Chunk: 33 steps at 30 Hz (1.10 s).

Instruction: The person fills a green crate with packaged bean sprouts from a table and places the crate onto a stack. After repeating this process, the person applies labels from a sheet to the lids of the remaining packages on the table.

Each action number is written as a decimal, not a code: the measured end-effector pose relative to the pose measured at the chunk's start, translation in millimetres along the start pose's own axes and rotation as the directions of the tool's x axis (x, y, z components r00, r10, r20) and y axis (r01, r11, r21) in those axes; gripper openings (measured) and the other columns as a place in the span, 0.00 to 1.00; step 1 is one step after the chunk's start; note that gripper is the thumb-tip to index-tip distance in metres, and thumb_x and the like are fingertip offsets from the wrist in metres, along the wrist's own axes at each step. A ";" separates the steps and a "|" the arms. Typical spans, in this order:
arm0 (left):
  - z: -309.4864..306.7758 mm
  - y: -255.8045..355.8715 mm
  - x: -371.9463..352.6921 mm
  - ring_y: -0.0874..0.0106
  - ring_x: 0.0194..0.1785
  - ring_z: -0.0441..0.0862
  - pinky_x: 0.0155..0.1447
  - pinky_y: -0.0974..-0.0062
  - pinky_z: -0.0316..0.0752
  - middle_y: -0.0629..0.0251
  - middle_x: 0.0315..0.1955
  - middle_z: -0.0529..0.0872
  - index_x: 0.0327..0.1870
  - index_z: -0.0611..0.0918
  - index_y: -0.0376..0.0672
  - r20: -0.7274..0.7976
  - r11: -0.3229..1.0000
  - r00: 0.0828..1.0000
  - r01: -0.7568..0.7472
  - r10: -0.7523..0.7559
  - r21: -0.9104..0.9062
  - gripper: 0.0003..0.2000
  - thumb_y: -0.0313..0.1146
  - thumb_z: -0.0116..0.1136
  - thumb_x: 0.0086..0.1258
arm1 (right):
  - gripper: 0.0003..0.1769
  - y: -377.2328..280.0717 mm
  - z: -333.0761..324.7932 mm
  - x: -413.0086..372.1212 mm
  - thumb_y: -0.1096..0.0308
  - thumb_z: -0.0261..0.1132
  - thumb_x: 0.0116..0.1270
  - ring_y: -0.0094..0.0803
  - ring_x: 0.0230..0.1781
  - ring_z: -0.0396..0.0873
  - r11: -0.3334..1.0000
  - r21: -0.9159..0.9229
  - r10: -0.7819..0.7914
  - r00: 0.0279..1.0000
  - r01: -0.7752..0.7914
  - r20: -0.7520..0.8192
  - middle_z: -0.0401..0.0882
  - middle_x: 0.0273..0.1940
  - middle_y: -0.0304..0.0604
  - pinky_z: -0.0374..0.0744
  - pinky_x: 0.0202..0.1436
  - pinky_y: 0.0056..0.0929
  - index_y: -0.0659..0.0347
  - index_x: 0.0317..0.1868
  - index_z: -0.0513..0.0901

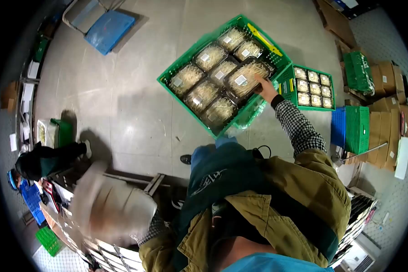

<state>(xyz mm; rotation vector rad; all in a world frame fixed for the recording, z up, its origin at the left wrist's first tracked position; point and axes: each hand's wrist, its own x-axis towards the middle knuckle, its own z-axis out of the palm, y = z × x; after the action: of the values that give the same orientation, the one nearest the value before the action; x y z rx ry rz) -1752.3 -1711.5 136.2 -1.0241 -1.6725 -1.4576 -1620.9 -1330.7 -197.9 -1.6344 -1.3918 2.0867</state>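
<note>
My right hand [266, 88] grips the edge of a black plastic tray pack of bean sprouts [248, 78], pale and stringy, with a white label. The pack sits tilted over the others in a green crate [196, 117]. Around it lie several like packs, among them a labelled pack of bean sprouts [187, 78] at the left end. At lower left, a large whitish shape [115, 204], smeared by motion, covers the end of my left sleeve. My left hand's fingers are hidden there, and I cannot make out what the shape is.
A second green crate [327, 108] with similar packs stands on the floor at right. Beyond are stacked green crates [357, 129] and cardboard boxes [381, 136]. A blue trolley [109, 31] stands at upper left. Another person [54, 158] is at left, near the racks.
</note>
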 end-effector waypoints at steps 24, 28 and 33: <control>-175.2 158.3 50.2 0.71 0.59 0.68 0.63 0.70 0.65 0.60 0.56 0.72 0.57 0.68 0.36 0.276 0.747 0.835 -0.550 0.476 0.373 0.17 0.36 0.45 0.72 | 0.21 41.2 56.5 119.5 0.63 0.57 0.66 0.45 0.49 0.74 -0.147 -0.916 -0.687 0.628 0.372 0.365 0.77 0.46 0.53 0.76 0.49 0.43 0.65 0.56 0.69; -214.5 178.6 35.4 0.72 0.56 0.69 0.61 0.71 0.66 0.62 0.53 0.72 0.54 0.69 0.38 0.303 0.646 0.838 -0.544 0.455 0.535 0.15 0.35 0.45 0.72 | 0.14 56.5 193.3 49.7 0.71 0.60 0.61 0.38 0.39 0.78 0.019 -0.652 -0.757 0.436 0.758 0.486 0.78 0.43 0.47 0.76 0.45 0.34 0.63 0.48 0.77; -256.6 215.8 -2.1 0.73 0.53 0.70 0.58 0.71 0.66 0.64 0.50 0.73 0.51 0.70 0.39 0.322 0.486 0.872 -0.476 0.367 0.733 0.13 0.35 0.45 0.71 | 0.10 132.4 381.1 -43.8 0.71 0.57 0.65 0.34 0.35 0.81 0.167 -0.223 -0.470 0.276 0.960 0.838 0.80 0.40 0.45 0.78 0.40 0.29 0.61 0.45 0.79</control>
<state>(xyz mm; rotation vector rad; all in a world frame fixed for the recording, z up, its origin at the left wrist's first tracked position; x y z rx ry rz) -1559.7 -1952.6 267.2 -0.8900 -1.7067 -0.2087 -1864.9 -1646.4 -272.4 0.1456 -2.7332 1.3272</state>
